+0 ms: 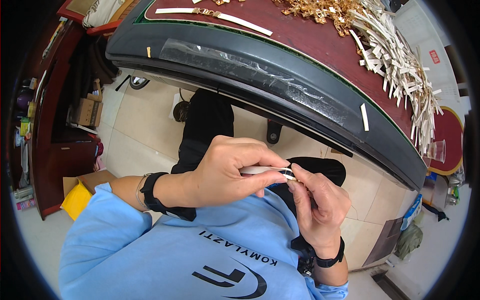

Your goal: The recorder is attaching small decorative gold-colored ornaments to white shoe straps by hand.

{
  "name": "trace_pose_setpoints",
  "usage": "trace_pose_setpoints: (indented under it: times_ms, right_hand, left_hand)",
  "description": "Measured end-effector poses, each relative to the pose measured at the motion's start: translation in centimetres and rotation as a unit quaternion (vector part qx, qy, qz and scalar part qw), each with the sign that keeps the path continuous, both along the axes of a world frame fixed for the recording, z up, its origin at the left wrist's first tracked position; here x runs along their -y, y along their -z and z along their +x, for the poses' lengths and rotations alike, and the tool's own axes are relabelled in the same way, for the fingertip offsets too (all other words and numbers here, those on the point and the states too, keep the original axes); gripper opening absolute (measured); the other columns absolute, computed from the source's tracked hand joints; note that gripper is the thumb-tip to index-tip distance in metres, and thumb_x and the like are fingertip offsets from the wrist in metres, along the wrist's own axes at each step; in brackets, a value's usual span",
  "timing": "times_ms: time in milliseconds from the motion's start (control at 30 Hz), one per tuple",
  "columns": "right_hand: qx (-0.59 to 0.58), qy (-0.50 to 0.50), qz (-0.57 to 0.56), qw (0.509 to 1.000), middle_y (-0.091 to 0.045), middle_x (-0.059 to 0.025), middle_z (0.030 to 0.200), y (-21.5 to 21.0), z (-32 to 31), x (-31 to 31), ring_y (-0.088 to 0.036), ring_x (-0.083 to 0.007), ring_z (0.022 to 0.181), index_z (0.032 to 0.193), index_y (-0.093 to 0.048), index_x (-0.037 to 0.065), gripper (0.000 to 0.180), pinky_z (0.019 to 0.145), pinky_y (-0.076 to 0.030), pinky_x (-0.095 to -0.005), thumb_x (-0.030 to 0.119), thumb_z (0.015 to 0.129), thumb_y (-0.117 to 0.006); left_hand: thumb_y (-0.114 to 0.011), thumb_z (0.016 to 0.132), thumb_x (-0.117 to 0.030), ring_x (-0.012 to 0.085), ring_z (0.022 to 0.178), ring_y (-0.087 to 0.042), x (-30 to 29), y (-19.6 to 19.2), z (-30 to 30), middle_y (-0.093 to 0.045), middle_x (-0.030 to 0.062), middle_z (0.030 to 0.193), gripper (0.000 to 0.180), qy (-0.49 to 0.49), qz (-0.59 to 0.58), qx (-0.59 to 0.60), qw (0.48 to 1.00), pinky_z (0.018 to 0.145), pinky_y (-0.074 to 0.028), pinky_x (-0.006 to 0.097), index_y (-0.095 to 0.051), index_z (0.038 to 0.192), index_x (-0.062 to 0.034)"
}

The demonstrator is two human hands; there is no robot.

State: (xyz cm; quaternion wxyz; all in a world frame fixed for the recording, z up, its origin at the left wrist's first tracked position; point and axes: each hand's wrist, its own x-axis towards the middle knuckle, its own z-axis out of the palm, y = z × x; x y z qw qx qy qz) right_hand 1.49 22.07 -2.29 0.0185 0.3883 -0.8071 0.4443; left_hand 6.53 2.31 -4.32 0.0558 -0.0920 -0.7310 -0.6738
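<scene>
Above my lap, both hands meet over a white strap (254, 170). My left hand (222, 167) pinches it between thumb and fingers, and part of its length runs back into the palm. At the other end my right hand (322, 200) pinches with thumb and forefinger, close to the left fingertips. Between the fingertips the strap bends into a small loop. A bit of gold shows there, too small and covered to make out. On the table lies a similar white strap with a gold buckle (206, 12), stretched out flat.
The table has a dark red top (300, 42) and a thick black edge (225, 70) with clear tape. Gold metal buckles (325, 11) are heaped at the back, beside a large pile of white straps (400, 70). One loose strap piece (364, 117) rests on the edge. A plastic cup (437, 150) stands right.
</scene>
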Motion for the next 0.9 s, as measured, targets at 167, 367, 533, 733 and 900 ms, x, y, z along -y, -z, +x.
trace_pose_setpoints:
  times_ms: [167, 367, 533, 733, 900]
  right_hand:
    - [0.002, 0.014, -0.007, 1.0, -0.063, -0.011, 0.068, -0.1, 0.4, 0.2, -0.058, -0.019, 0.051, 0.099, -0.067, -0.003, 0.024, 0.047, -0.044, -0.027, -0.007, 0.076, -0.073]
    - [0.044, -0.023, 0.008, 0.999, -0.065, -0.0108, 0.069, -0.7, 0.7, -0.5, -0.06, -0.0197, 0.051, 0.091, -0.065, -0.001, 0.019, 0.047, -0.045, -0.0275, -0.007, 0.075, -0.074]
    - [-0.022, -0.017, -0.011, 1.0, -0.065, -0.0113, 0.07, -0.7, 0.6, -0.2, -0.06, -0.0206, 0.052, 0.089, -0.064, -0.001, 0.02, 0.048, -0.046, -0.0279, -0.007, 0.073, -0.074]
    - [-0.067, 0.111, -0.027, 0.991, -0.066, -0.0114, 0.075, -1.1, 0.3, -1.2, -0.058, -0.0134, 0.053, 0.089, -0.062, -0.003, 0.018, 0.045, -0.043, -0.0226, -0.01, 0.076, -0.073]
    - [-0.081, 0.104, -0.047, 0.99, -0.066, -0.0123, 0.078, -2.0, 0.5, -0.7, -0.059, -0.0133, 0.056, 0.09, -0.061, -0.003, 0.02, 0.046, -0.044, -0.0224, -0.01, 0.076, -0.073]
  left_hand:
    - [-0.074, 0.081, 0.004, 0.0118, 0.06, -0.067, 0.2, -0.1, 0.1, -0.069, 0.0113, 0.081, 0.011, 0.001, 0.022, 0.022, 1.0, 0.05, -0.049, 0.02, -0.068, 0.09, 0.0027]
    - [-0.076, 0.078, -0.002, 0.0122, 0.065, -0.064, 1.7, -0.3, -0.4, -0.067, 0.0077, 0.08, 0.012, 0.098, -0.021, -0.013, 0.995, 0.055, -0.046, 0.025, -0.067, 0.086, -0.0018]
    - [-0.08, 0.072, -0.008, 0.0194, 0.079, -0.065, 1.6, -0.6, -1.0, -0.067, 0.0048, 0.086, 0.017, 0.035, -0.139, -0.152, 0.978, 0.073, -0.049, 0.032, -0.067, 0.082, -0.0061]
    - [-0.071, 0.081, -0.006, 0.0268, 0.088, -0.062, 3.7, -2.8, -0.2, -0.066, 0.0095, 0.087, 0.006, -0.034, -0.153, -0.231, 0.96, 0.074, -0.047, 0.034, -0.065, 0.082, -0.005]
    - [-0.063, 0.094, -0.012, 0.0129, 0.067, -0.062, 2.1, -2.3, 0.3, -0.067, 0.0098, 0.085, 0.015, 0.14, 0.082, 0.025, 0.986, 0.058, -0.047, 0.025, -0.07, 0.098, 0.0016]
